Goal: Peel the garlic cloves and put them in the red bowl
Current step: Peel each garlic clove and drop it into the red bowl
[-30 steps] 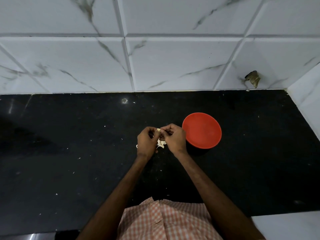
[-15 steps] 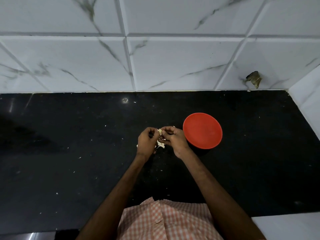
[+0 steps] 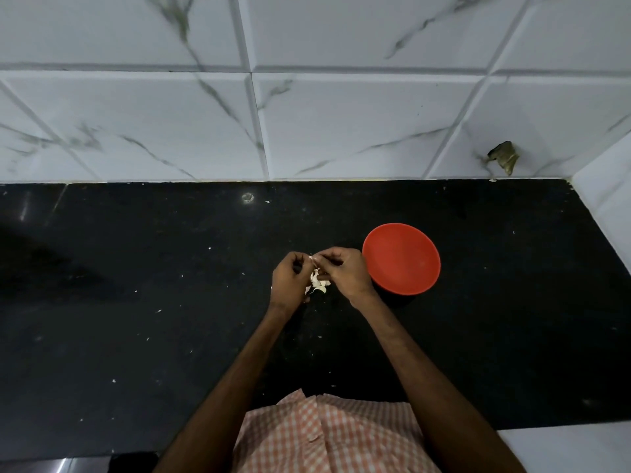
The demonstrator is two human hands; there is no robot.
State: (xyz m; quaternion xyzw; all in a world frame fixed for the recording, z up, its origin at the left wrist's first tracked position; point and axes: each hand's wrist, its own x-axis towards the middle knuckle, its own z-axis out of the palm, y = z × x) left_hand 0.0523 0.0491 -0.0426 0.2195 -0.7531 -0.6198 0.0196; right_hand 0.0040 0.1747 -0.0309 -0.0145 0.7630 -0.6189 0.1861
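**A:** How far along is the task judged to be?

**B:** Early, by the look of it. No peeled clove is seen in the red bowl (image 3: 401, 264); its inside shows as plain red throughout.

**A:** Where is the work being done?

**B:** Just left of the bowl, above the black tabletop (image 3: 136, 302). 1 garlic clove (image 3: 313, 258) is pinched between the curled fingertips of the left hand (image 3: 290, 278) and the right hand (image 3: 345, 271), which are drawn close together. Whether skin or flesh is gripped by the right fingertips cannot be told, as the piece is too small.

**A:** And what is left to be done?

**B:** A pale heap (image 3: 317, 285) is seen on the tabletop, below and between the 2 hands. How much of it is shed skin and how much is unpeeled garlic cannot be told. White flecks (image 3: 158, 311) are scattered over the dark surface around it.

**A:** So which step is in hand?

**B:** The skin is judged to be in the course of being pulled from that 1 clove. Once bared, the clove has to be carried the short way right and dropped into the bowl. The same is then to be repeated for whatever cloves are hidden in the heap.
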